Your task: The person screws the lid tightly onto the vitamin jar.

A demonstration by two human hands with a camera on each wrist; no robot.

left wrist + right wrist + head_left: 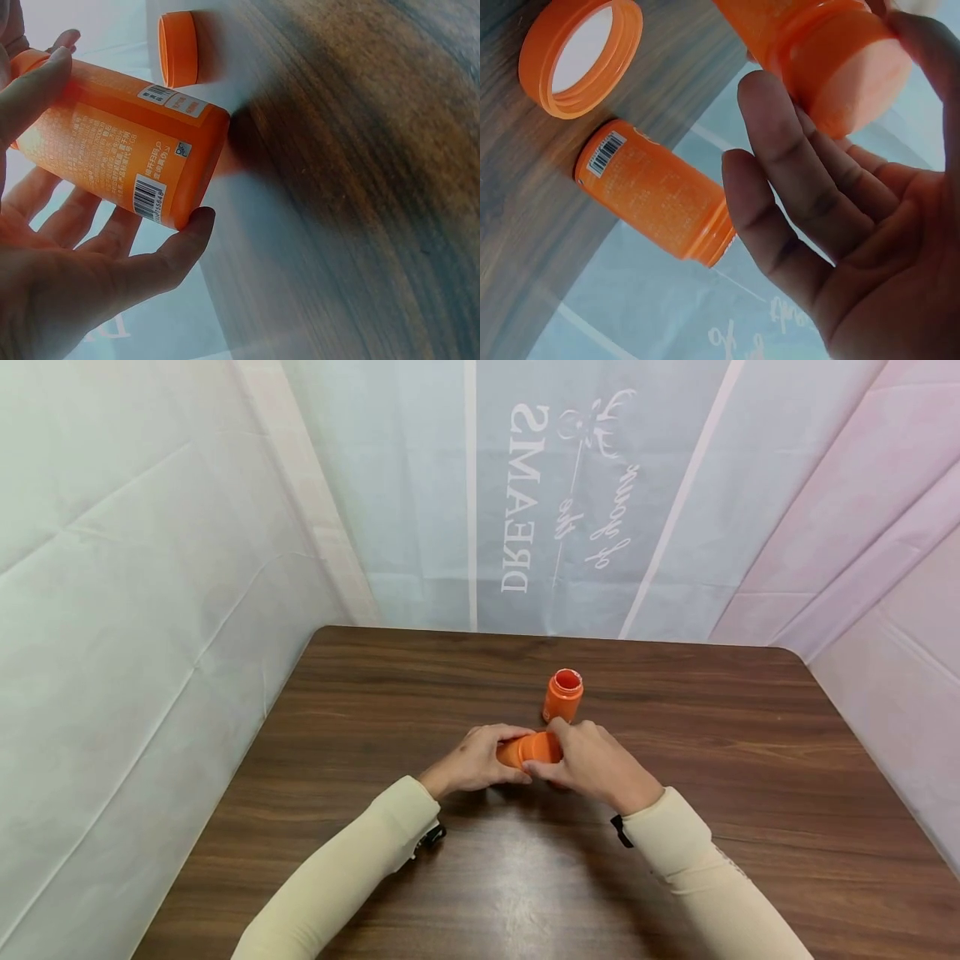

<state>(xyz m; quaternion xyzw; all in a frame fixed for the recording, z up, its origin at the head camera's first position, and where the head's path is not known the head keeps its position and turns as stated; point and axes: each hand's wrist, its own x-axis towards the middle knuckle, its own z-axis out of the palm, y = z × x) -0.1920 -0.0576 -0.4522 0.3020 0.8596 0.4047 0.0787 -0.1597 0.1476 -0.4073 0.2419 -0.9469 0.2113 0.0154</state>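
A capped orange bottle (513, 752) is held tilted above the wood-grain table (360, 693); its contents are hidden. Its body is gripped by the left hand (476, 762), fingers spread around it. The screw cap (542, 747) is gripped by the right hand (592, 764), two fingers part-bent and clear. Just beyond, an uncapped orange bottle (561, 703) is stood upright, contents undetermined. A loose cap (180, 49) is clearly shown only by the wrist views
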